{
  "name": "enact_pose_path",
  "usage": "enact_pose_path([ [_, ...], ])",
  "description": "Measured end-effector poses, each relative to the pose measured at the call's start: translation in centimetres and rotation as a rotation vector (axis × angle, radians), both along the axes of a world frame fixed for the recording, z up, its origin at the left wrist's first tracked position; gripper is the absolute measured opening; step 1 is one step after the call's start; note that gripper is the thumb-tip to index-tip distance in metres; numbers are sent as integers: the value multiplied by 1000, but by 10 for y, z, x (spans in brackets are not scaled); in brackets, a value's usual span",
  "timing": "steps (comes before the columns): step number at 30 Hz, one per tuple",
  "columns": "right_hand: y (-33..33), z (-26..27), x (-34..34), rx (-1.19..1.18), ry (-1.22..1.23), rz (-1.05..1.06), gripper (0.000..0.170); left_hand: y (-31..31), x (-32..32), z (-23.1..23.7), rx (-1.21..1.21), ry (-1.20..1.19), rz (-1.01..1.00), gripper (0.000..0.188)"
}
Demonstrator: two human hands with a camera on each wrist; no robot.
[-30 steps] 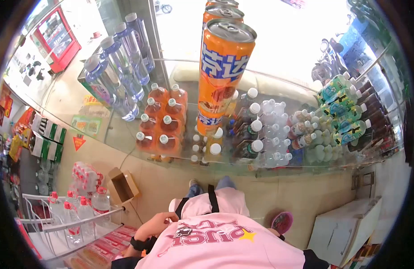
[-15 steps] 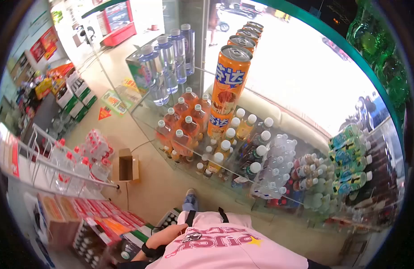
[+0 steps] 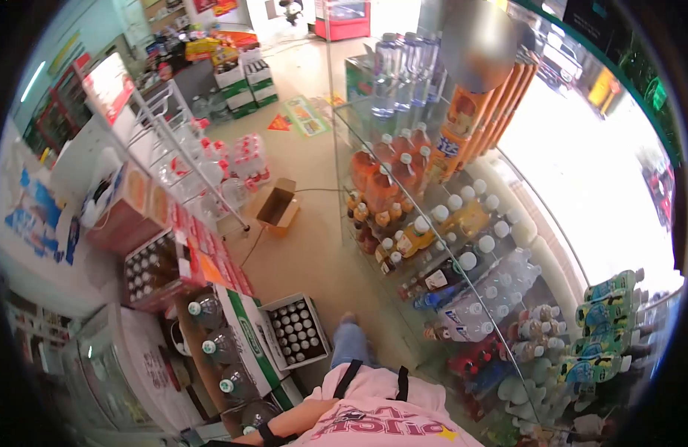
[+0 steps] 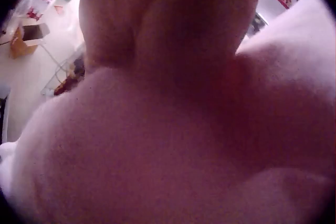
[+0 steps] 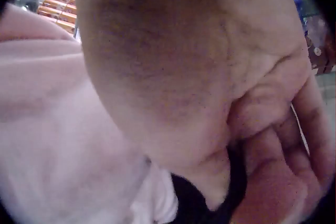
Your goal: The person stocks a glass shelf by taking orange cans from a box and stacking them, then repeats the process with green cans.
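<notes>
The left hand [image 4: 173,19] lies against the front of a pink shirt [image 3: 381,425]; its fingers are hidden behind the cloth in the left wrist view. In the head view only the left forearm [image 3: 307,417] shows, a black band at its wrist. In the right wrist view the right hand [image 5: 210,77] has its fingers curled at a black strap [image 5: 236,182], gripping it beside the shirt. The head view does not show this hand. Two black straps hang from the shirt's lower front.
A glass counter [image 3: 463,276] with bottles inside runs along the right, a row of orange cans [image 3: 470,119] on top. On the floor stand an open cardboard box [image 3: 278,207] and a crate of bottles [image 3: 295,331]. Cartons of large bottles [image 3: 225,350] line the left.
The head view has swung to the left and the person has moved along the counter. The crate of bottles and large bottles at the left have come into view. The left arm stays at the shirt.
</notes>
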State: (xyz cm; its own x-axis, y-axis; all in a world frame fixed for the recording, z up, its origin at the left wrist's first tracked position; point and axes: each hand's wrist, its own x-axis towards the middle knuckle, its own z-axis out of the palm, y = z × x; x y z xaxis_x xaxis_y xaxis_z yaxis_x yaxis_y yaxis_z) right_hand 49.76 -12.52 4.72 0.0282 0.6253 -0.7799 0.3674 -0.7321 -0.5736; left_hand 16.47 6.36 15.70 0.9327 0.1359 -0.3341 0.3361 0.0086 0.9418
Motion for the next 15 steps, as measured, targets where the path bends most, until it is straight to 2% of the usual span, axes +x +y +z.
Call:
enact_pose_path([
  [4, 18, 4, -3, 30, 20, 121, 22, -26, -23, 14, 32, 10, 32, 26],
  [12, 54, 19, -29, 57, 66, 380, 20, -35, -64, 50, 167, 13, 9, 28],
  [14, 61, 25, -35, 33, 76, 464, 20, -44, -71, 46, 201, -25, 63, 39],
  [15, 66, 28, -36, 21, 83, 508, 20, -56, -77, 31, 193, 29, 90, 40],
])
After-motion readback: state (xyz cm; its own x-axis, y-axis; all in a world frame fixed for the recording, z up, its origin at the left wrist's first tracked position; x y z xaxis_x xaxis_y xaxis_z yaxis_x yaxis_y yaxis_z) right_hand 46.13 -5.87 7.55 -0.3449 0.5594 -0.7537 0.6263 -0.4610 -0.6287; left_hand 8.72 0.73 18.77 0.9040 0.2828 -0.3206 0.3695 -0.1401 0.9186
